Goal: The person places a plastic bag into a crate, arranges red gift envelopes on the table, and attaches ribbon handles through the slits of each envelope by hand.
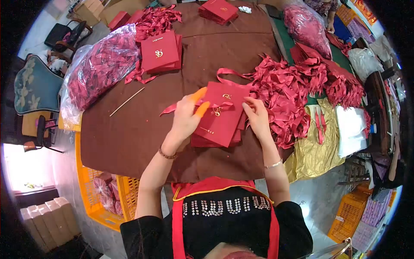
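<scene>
A red paper bag (222, 125) with gold print lies at a slant on a stack of similar red bags (202, 141) in front of me. My left hand (186, 114), with orange covers on thumb and index finger, is over the bag's left side. A red ribbon (169, 109) runs through its fingers, one end trailing left and the other lying across the gold print. At the bag's upper right edge, my right hand (257, 115) has its fingers bent and its thumb against the edge. Its fingertips are partly hidden.
Loose red ribbons (280, 97) are heaped to the right, near gold wrapping (319, 151). Another bag stack (160, 54), a ribbon-filled plastic sack (103, 64) and a thin stick (127, 102) are left. A co-worker's hand (330, 26) shows at upper right. An orange crate (99, 198) stands below the table edge.
</scene>
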`<act>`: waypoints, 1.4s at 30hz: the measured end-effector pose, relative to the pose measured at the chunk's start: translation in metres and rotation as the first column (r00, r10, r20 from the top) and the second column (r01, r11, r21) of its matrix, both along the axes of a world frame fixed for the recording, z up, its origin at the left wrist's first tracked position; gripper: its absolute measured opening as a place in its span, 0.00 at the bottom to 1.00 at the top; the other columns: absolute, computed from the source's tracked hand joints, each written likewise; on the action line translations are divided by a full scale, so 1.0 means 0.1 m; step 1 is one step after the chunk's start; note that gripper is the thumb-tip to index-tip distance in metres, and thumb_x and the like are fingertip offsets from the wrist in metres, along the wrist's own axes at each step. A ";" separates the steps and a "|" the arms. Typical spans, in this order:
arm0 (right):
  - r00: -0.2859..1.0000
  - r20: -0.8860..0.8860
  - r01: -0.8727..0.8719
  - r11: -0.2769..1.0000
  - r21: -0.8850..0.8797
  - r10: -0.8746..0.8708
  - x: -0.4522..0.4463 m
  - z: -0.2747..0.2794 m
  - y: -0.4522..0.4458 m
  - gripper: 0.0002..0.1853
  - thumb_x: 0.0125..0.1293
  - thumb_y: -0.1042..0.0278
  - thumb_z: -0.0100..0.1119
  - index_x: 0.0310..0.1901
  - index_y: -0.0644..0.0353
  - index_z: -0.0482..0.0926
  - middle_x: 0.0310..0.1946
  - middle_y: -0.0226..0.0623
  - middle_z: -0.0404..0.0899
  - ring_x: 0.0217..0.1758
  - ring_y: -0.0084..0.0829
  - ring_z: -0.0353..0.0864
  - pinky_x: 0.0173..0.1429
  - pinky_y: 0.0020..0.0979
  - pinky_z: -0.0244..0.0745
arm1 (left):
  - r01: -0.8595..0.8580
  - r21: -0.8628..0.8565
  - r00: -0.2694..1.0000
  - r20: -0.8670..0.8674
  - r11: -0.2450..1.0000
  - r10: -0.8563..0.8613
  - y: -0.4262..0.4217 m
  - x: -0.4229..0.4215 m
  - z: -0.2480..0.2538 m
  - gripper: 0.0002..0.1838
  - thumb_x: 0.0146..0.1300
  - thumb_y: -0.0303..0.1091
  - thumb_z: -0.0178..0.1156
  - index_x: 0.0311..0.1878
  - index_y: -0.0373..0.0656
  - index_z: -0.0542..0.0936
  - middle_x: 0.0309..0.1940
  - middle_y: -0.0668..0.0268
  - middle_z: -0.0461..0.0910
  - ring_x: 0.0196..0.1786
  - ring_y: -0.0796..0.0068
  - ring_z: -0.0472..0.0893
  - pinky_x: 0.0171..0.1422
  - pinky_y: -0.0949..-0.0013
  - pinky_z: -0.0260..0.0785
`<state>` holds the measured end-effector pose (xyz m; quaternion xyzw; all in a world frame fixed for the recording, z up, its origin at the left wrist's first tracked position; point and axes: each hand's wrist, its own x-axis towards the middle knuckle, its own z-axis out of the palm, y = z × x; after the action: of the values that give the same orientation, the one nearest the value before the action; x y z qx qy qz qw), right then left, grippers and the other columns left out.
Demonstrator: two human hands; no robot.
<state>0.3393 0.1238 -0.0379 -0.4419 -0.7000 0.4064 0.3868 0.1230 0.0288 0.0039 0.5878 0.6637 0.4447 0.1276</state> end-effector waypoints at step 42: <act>0.952 0.170 -0.259 0.966 0.012 0.253 -0.01 0.68 -0.36 0.12 0.51 0.78 0.63 0.37 0.63 0.74 0.37 0.35 0.71 0.31 0.26 0.71 0.32 0.23 0.66 | -0.030 0.096 0.923 -0.380 0.995 0.064 -0.16 0.65 0.04 0.07 0.47 0.34 0.65 0.31 0.45 0.80 0.32 0.72 0.77 0.42 0.70 0.73 0.49 0.59 0.53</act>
<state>0.3382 0.0877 0.0305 -0.3733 -0.7880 0.4027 0.2785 0.1880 0.0124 0.0081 0.6522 0.6693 0.3534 -0.0413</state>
